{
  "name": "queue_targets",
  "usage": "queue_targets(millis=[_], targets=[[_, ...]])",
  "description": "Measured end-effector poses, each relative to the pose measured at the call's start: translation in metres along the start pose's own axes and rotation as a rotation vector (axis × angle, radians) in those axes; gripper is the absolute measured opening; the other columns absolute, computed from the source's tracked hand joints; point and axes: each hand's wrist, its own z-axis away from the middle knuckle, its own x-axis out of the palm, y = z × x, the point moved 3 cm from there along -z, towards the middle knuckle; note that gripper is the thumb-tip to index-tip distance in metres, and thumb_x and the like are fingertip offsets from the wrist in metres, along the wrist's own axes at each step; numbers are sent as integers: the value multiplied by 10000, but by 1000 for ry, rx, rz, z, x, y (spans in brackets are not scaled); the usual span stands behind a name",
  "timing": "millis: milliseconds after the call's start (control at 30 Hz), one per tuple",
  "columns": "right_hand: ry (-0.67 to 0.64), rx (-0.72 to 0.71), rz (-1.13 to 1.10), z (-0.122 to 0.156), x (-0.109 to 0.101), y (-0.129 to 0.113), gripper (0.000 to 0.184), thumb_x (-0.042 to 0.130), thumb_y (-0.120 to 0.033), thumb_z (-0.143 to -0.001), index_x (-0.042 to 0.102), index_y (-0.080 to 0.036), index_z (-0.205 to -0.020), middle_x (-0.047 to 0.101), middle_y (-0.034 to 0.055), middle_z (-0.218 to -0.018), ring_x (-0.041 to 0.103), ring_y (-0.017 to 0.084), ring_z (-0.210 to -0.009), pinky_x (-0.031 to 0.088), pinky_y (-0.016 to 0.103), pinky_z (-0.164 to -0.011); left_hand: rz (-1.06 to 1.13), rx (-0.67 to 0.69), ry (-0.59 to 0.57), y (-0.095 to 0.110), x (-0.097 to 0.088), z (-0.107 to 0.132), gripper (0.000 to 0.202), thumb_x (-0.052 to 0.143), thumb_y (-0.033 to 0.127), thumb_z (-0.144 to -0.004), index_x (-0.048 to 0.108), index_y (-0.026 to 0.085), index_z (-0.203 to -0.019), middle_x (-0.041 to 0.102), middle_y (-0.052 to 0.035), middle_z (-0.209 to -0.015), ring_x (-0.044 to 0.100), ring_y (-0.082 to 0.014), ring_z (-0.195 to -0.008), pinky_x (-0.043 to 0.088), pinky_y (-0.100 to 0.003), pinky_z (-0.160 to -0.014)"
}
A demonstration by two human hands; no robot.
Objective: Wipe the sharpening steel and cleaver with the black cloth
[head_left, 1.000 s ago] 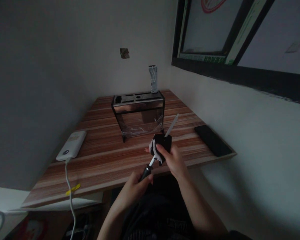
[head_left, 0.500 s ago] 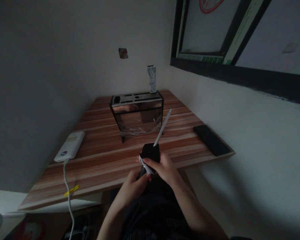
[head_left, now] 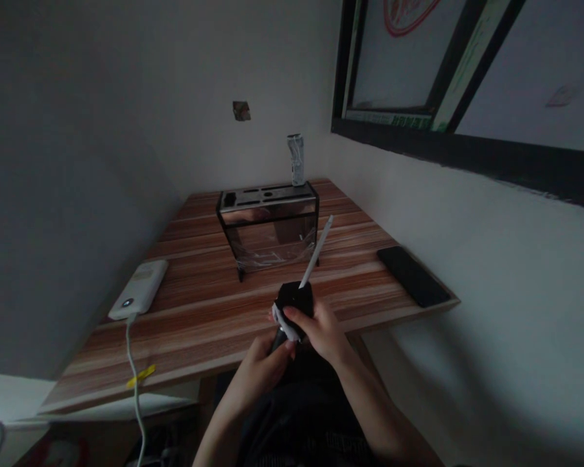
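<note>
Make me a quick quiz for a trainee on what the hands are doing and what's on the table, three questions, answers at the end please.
1. Multiple choice: which hand grips the dark handle?
A) left
B) right
C) neither

2. True or false: the black phone-like slab lies on the left side of the table.

3. Fill in the blank: the pale cable passes a small ____ strip near the front edge of the table.

Key:
1. A; the left hand grips it, while the right hand holds the black block.
2. False; the slab lies on the right side.
3. Yellow.
</note>
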Motion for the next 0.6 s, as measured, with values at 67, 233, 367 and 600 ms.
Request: queue_targets(millis=[67,233,367,600], targets=[[-6,-23,-7,-1,-1,-2,388,696,-504,-763,717,-139,-892,755,81,-797,727,229,-777,574,311,-714,-19,-4,-7,0,-1,0,536,693,662,-662,489,166,-677,299,109,-465,194,-27,-397,99,-191,-383],[-6,-73,9,-6,-9,-6,363,664,-496,-804,718,-143,-872,741,62,-763,714,188,-723,570,269,-673,-67,-33,1,-8,-7,1,559,673,693,-655,507,159,-682,299,103,-473,205,-38,-418,113,-194,-396],[64,-116,12,-10,-24,-11,359,665,-484,-810,710,-142,-909,732,57,-750,711,187,-699,577,266,-611,-163,-73,-9,-18,-11,3,574,632,715,-679,527,150,-670,303,95,-466,209,-44,-423,105,-201,-402],[187,-188,-36,-16,-50,-30,322,686,-472,-796,693,-161,-878,730,56,-753,715,206,-681,588,293,-599,-218,-107,-65,-15,-7,13,593,615,744,-670,510,160,-690,304,100,-468,202,-46,-424,101,-206,-402]])
